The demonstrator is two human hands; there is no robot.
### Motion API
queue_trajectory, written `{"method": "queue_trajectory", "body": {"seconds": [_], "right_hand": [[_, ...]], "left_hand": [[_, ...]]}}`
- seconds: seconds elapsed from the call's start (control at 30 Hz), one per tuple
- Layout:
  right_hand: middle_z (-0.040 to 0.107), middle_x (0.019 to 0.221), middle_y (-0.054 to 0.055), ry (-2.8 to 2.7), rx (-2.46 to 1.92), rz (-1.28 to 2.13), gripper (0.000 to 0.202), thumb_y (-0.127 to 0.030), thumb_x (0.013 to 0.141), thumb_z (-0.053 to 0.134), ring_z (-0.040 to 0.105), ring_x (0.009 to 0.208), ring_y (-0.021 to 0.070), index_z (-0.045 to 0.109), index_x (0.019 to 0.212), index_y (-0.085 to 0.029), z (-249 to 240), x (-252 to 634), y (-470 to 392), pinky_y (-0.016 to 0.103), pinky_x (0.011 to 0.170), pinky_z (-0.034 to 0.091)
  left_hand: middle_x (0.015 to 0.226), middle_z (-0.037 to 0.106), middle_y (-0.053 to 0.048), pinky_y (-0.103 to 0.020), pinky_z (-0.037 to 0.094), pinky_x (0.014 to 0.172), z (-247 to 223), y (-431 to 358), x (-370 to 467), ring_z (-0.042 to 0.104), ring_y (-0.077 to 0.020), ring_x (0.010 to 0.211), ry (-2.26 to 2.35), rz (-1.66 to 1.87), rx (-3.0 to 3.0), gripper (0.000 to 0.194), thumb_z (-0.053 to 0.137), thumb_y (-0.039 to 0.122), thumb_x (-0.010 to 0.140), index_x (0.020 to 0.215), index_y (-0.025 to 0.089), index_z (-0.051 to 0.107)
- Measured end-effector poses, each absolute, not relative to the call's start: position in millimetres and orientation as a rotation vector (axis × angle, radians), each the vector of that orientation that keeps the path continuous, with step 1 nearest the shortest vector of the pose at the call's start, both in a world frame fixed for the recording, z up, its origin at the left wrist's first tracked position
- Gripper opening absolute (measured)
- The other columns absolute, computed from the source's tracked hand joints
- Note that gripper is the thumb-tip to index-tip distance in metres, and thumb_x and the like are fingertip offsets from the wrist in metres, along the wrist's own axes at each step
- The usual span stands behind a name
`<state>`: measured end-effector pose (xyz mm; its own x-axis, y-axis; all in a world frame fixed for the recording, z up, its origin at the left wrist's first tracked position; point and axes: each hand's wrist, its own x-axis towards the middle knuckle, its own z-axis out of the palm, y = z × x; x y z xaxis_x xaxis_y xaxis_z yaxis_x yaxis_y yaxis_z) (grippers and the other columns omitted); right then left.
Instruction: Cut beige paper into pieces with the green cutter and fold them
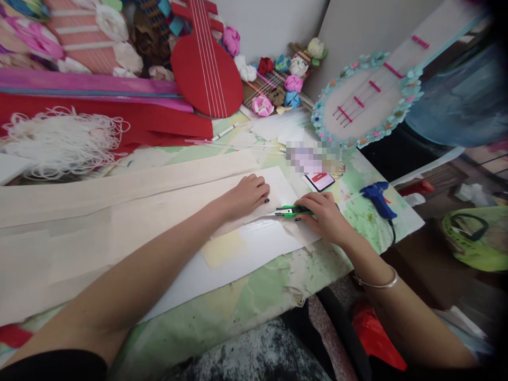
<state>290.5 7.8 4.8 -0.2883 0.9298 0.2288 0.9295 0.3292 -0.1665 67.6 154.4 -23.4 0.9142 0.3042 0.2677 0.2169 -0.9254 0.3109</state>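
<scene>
Blue glue gun — and a phone — lie near the right hand

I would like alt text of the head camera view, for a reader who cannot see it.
A person's right hand holds a green utility knife by the edge of a cream sheet on a stained table, while the left hand rests on the sheet. A blue glue gun lies to the right; a red stringed lute shape is behind.
</scene>
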Motion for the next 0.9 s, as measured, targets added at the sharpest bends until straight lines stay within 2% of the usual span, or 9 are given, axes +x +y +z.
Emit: {"method": "queue_trajectory", "body": {"seconds": [0.27, 0.43, 0.67, 0.9], "right_hand": [[0.067, 0.099, 0.009, -2.363, -1.673, 0.01, 0.015, -0.028, 0.093, 0.054, 0.06, 0.093, 0.024, 0.061, 0.103, -0.019, 7.2, 276.1, 18.0, 0.038, 0.084, 0.029], [0.067, 0.1, 0.009, -2.394, -1.671, 0.011, 0.015, -0.028, 0.093, 0.053, 0.06, 0.092, 0.0234, 0.061, 0.102, -0.019, 11.5, 276.4, 17.7, 0.038, 0.083, 0.029], [0.067, 0.101, 0.009, -2.395, -1.662, 0.05, 0.017, -0.029, 0.093, 0.053, 0.061, 0.091, 0.0234, 0.061, 0.104, -0.019, 14.6, 281.4, 16.4, 0.039, 0.082, 0.029], [0.067, 0.101, 0.009, -2.414, -1.642, 0.111, 0.019, -0.031, 0.094, 0.052, 0.06, 0.092, 0.0226, 0.062, 0.103, -0.018, 10.6, 271.0, 22.0, 0.038, 0.084, 0.028]], "left_hand": [[0.094, 0.055, -0.011, -0.038, 0.036, 0.081, -19.7, 152.8, 67.0, 0.045, -0.0227, 0.085, 0.388, 0.461, 2.726, 0.021, 0.039, 0.025, 0.096, 0.088, 0.015, 0.056], [0.09, 0.058, -0.008, -0.037, 0.039, 0.083, -17.9, 157.4, 65.7, 0.048, -0.0221, 0.088, 0.374, 0.492, 2.57, 0.014, 0.045, 0.02, 0.088, 0.082, 0.016, 0.056], [0.08, 0.061, -0.003, -0.027, 0.046, 0.067, -16.8, 161.1, 60.3, 0.057, -0.0144, 0.073, 0.477, 0.574, 2.249, 0.012, 0.05, 0.023, 0.081, 0.078, 0.016, 0.059], [0.08, 0.065, -0.004, -0.026, 0.049, 0.067, -17.4, 161.0, 59.7, 0.06, -0.0136, 0.072, 0.457, 0.577, 2.143, 0.009, 0.055, 0.021, 0.075, 0.077, 0.015, 0.063]]}}
